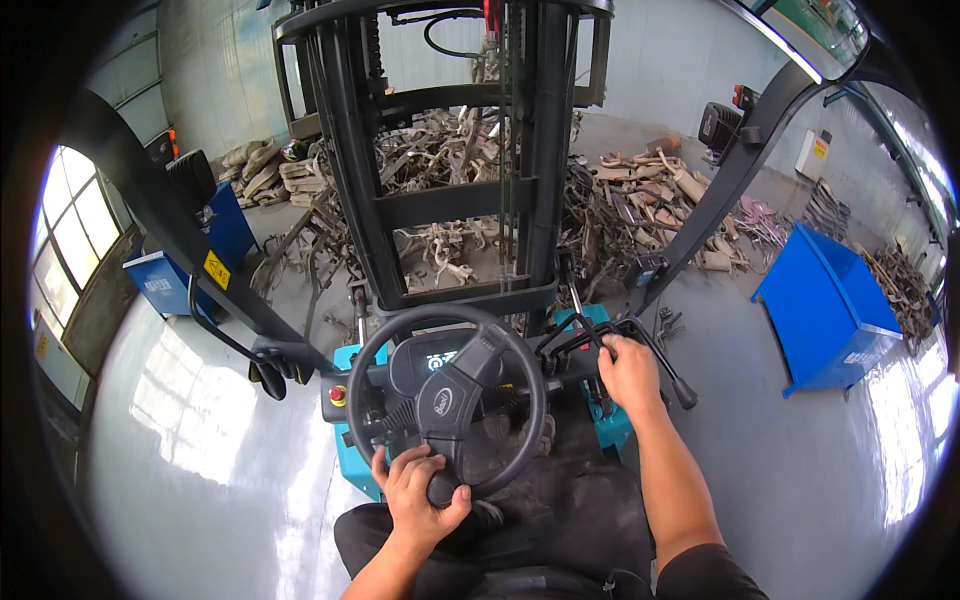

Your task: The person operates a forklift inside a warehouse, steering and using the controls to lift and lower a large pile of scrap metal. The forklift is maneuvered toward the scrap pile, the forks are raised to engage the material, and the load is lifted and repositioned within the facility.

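Note:
I am seated at a forklift's controls, with the black steering wheel point(538, 395) in front of my lap. My left hand point(412, 495) is closed on the round spinner knob point(444, 488) at the wheel's lower part, its fingers curled over the rim. To the right of the wheel, my right hand point(628, 372) grips one of the black control levers point(590, 330); the fingers partly cover it. Another lever with a black knob point(684, 393) slants past that hand on its right. On the left of the dashboard sits a red button point(338, 396).
Straight ahead rises the black mast point(350, 150), and behind it lies a heap of rusty metal scrap point(440, 150). A blue bin point(820, 310) stands at the right, another blue bin point(165, 280) at the left. Black cab pillars point(150, 180) frame both sides.

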### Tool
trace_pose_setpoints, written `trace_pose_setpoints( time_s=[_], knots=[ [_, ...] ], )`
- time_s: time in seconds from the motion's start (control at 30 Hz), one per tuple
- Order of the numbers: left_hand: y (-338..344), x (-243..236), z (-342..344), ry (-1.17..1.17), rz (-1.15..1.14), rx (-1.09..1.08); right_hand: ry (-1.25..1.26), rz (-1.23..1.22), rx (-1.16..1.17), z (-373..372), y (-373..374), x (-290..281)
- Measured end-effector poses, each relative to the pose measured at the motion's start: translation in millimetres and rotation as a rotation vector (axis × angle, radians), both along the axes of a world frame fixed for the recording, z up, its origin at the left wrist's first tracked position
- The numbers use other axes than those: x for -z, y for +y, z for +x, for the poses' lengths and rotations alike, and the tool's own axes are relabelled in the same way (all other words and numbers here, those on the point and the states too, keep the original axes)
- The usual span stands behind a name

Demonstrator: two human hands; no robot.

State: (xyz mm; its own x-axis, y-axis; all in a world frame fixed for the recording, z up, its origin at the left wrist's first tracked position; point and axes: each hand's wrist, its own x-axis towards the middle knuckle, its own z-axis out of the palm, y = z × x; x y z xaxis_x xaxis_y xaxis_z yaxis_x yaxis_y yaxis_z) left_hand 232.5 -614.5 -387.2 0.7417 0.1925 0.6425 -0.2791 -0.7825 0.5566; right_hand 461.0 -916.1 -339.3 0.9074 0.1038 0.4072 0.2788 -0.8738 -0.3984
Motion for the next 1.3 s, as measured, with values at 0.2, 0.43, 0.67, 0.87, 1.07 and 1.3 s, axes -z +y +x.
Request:
trace_pose_setpoints(
  time_s=[0.2,0.43,0.67,0.87,1.07,1.3],
  knots=[
    [-22,-22,28,0.000,0.137,0.263,0.014,-0.093,-0.071,15,9,-8],
    [-57,-45,72,-0.016,0.236,0.343,0.006,-0.095,-0.073,-8,-1,-1],
    [-33,-101,209,0.229,0.361,-0.028,-0.095,-0.324,-0.071,-29,-19,24],
    [69,-70,192,0.163,0.270,-0.258,0.005,-0.310,-0.061,-31,-17,33],
    [95,-125,109,0.154,0.201,-0.394,-0.182,-0.081,-0.083,4,14,-67],
    [96,-157,84,0.184,0.146,-0.382,0.176,-0.008,0.002,-2,26,-112]
  ],
)
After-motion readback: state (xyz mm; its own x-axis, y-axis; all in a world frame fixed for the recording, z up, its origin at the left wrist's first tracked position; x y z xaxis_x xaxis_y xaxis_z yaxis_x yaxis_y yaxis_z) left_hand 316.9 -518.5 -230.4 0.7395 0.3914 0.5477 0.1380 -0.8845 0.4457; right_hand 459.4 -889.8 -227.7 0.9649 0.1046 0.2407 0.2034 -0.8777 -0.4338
